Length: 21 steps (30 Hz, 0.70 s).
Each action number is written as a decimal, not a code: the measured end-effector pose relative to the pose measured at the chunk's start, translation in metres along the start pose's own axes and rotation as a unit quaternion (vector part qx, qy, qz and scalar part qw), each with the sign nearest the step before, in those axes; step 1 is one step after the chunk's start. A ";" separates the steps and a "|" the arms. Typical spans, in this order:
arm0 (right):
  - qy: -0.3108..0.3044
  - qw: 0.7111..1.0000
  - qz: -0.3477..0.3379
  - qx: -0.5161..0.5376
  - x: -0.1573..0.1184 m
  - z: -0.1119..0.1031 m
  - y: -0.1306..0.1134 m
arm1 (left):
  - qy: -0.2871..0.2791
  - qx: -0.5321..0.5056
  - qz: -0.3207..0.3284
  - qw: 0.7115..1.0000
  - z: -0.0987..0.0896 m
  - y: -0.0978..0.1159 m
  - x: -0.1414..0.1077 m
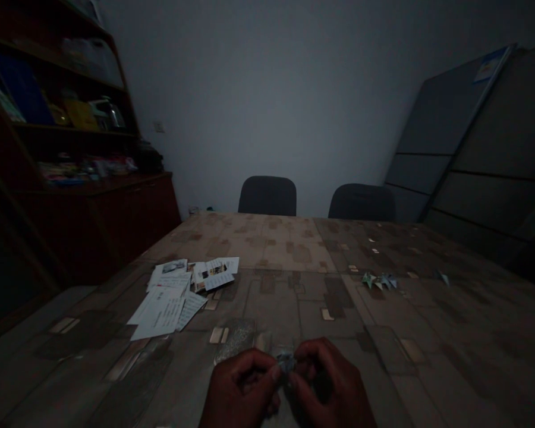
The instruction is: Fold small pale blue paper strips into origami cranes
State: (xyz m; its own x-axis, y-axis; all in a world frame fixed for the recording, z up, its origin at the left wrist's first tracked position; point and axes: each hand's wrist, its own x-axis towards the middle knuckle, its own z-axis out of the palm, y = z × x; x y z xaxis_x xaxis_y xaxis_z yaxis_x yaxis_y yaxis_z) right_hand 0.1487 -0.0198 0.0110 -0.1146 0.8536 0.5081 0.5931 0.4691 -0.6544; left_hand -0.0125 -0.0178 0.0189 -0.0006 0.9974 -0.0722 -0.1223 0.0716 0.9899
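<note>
Between my two hands, low over the near part of the table, is a small grey piece of folded paper (286,361). My left hand (245,386) pinches its left side between thumb and forefinger. On the other side, my right hand (327,380) pinches it the same way. Fingertips cover much of the paper, and the dim light hides its exact shape. To the right lie several small folded paper pieces (378,281) in a cluster, with one more folded piece (443,277) apart from them.
A loose pile of printed papers (163,306) lies on the left of the patterned tablecloth (276,238). Two dark chairs (267,195) stand at the far edge. A cabinet with shelves (134,214) is at the left, and grey panels (428,119) are at the right.
</note>
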 end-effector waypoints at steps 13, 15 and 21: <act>-0.020 0.997 -0.063 -0.047 0.003 -0.001 0.008 | -0.065 0.098 0.073 0.990 -0.006 -0.005 0.001; -0.023 0.997 -0.059 -0.044 0.002 0.000 0.008 | -0.070 0.109 0.071 0.989 -0.006 -0.004 0.001; -0.031 0.999 0.013 -0.009 0.004 0.000 0.005 | -0.026 0.029 0.010 0.999 0.000 -0.006 0.002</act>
State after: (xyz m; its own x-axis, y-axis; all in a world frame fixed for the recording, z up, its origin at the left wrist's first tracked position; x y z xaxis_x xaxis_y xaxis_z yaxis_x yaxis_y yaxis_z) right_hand 0.1515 -0.0141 0.0098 -0.1473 0.8778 0.4558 0.6104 0.4433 -0.6565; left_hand -0.0120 -0.0164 0.0128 0.0499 0.9976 -0.0474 -0.0644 0.0505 0.9966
